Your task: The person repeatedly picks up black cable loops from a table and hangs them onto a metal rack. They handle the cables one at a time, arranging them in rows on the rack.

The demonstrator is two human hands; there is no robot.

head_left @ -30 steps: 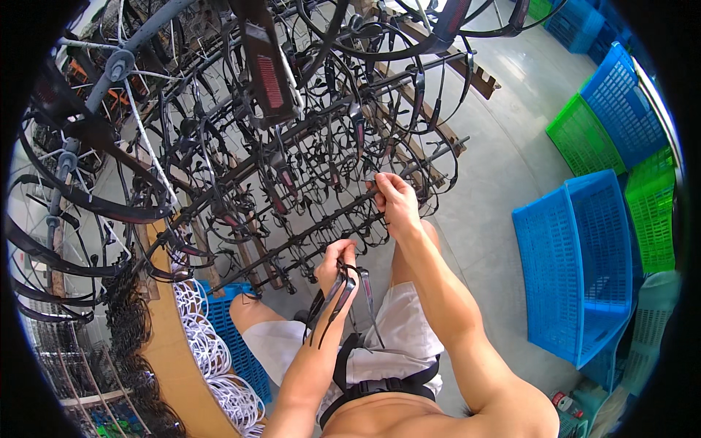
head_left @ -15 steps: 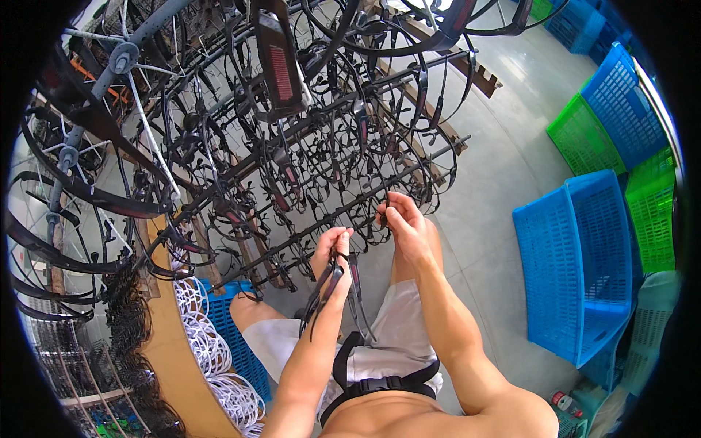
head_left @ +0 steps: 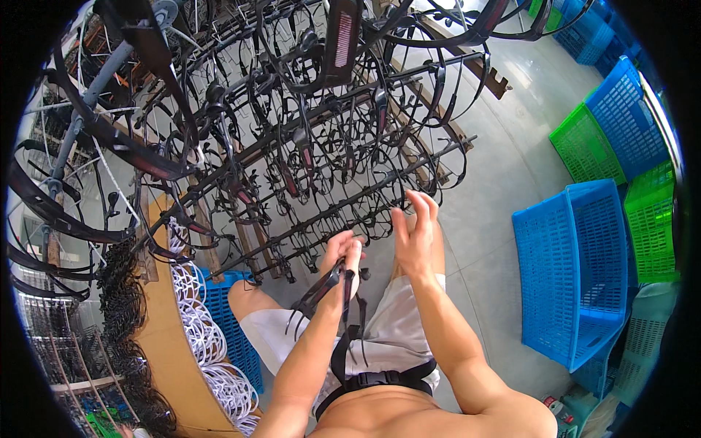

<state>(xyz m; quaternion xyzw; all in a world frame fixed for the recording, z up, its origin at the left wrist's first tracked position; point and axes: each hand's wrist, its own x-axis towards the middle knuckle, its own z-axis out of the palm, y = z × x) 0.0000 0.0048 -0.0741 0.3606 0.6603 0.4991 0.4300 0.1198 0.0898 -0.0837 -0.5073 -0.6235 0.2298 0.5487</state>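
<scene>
Left hand (head_left: 343,252) fingers are clenching a bundle of black bands (head_left: 321,292) — the bundle is hanging down over the lap. Right hand (head_left: 415,233) fingers are spreading loosely, grasping nothing, just beside the left hand. Above both, a rack (head_left: 328,212) is carrying more black bands; blue crates (head_left: 577,270) are standing at right.

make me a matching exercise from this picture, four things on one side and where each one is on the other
Things:
1. left hand
2. right hand
3. blue crate
4. white hangers

Places or states:
A. piled at the person's left, by the knee
B. standing on the floor at the right
C. gripping a bundle of black bands
D. raised, fingers spread, holding nothing

Pairs: 1-C, 2-D, 3-B, 4-A
</scene>
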